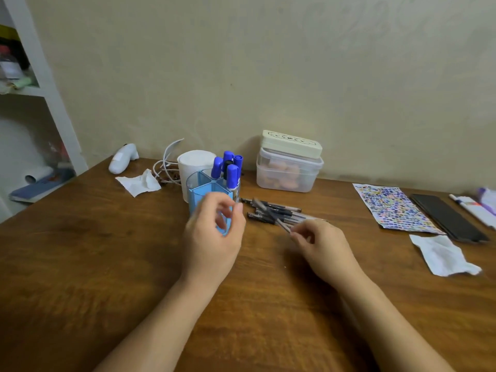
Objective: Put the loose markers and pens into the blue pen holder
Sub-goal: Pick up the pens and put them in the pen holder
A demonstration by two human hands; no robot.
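The blue pen holder (206,189) stands on the wooden table (107,251), partly hidden by my left hand (214,232). Several blue-capped markers (228,167) stand upright in its back right compartment. My left hand hovers in front of the holder with curled fingers apart and nothing in it. To the right of the holder lies a pile of dark pens (276,212). My right hand (319,242) pinches one pen (271,214) from that pile at its near end; the pen is tilted up and blurred.
Behind the holder stand a white cup (193,163) and cables (167,167). A clear lidded box (288,170) sits at the back. Crumpled tissues (139,182) (442,255), a sticker sheet (393,208) and a dark flat case (448,217) lie around.
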